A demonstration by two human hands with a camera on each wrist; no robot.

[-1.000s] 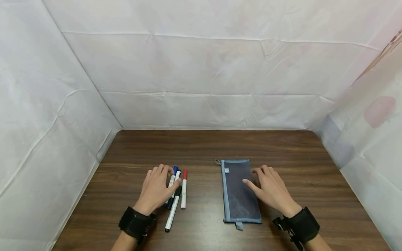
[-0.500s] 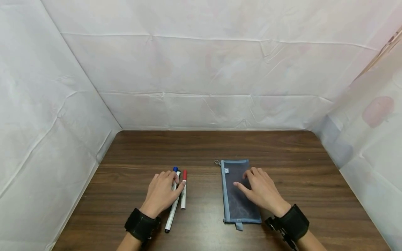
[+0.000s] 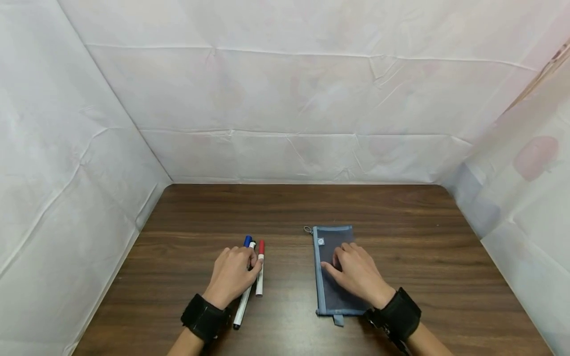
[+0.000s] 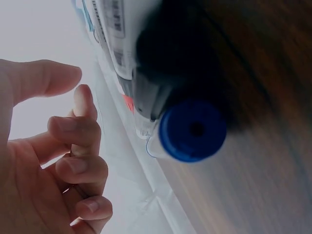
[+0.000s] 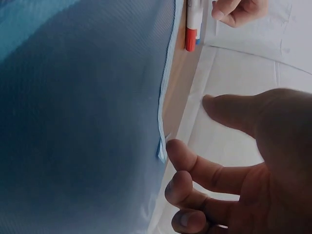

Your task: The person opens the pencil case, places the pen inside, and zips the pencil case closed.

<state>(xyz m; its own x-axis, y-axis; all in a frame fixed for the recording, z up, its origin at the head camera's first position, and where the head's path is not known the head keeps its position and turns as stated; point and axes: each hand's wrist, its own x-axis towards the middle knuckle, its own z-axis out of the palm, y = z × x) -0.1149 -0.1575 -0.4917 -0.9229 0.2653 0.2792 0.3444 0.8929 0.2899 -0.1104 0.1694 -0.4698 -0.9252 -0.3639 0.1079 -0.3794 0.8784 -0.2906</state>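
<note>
Several whiteboard markers lie bunched on the left of the table. My left hand (image 3: 232, 273) hovers over them, fingers loosely bent, thumb tip overlapping the red-capped marker (image 3: 260, 286) in the head view. A marker with black ends (image 3: 242, 309) sticks out toward me, and a blue cap (image 4: 192, 130) shows large in the left wrist view, apart from the fingers. To the right lies a flat blue-grey mesh zip pouch (image 3: 334, 294). Over it is my right hand (image 3: 355, 274), fingers bent and thumb apart from them, gripping nothing. Part of the pouch is hidden beneath that hand.
The dark wooden table (image 3: 285, 207) is bordered by white cloth (image 3: 285, 99) at the back and both sides. A small metal ring (image 3: 308, 229) sits at the pouch's upper left corner, and a fabric tab (image 3: 339, 321) at its near end.
My right hand has moved left and nearer me, farther over the pouch. The left hand has shifted right and slightly nearer me over the markers. The fingers of both hands are more bent.
</note>
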